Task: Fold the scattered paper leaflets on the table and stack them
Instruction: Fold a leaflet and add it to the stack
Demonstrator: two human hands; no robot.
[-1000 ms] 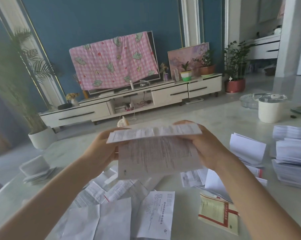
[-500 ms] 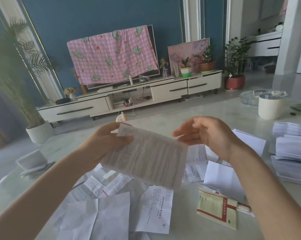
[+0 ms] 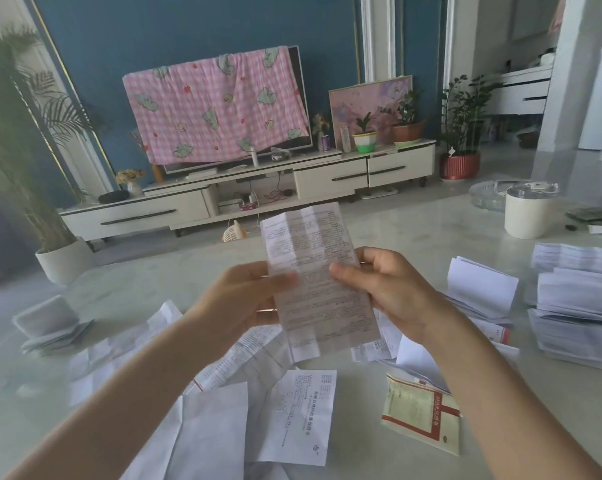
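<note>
While the left hand (image 3: 247, 299) is pinching the left edge of a printed leaflet (image 3: 313, 268) and the right hand (image 3: 393, 292) is gripping its right edge, thumb on the front and fingers curled behind, the sheet is standing nearly upright above the middle of the counter (image 3: 360, 410), leaning a little to the left and touching nothing below. It is showing creases running both across and along it, so the fold is probably going best with those lines being followed rather than fought. Bringing the upper end down onto the lower end, with corners meeting before any pressing, is looking like the cleanest way. Paper this thin is likely to be bowing and slipping, so both thumbs should be sliding outward from the middle of the crease. Other loose leaflets (image 3: 292, 414) are lying flat on the near part of the counter, with a red-bordered leaflet (image 3: 424, 417) lying to their right. The folded stacks (image 3: 576, 299) are sitting at the right, well apart from the hands, and that is where the finished piece is probably heading, edges squared.
</note>
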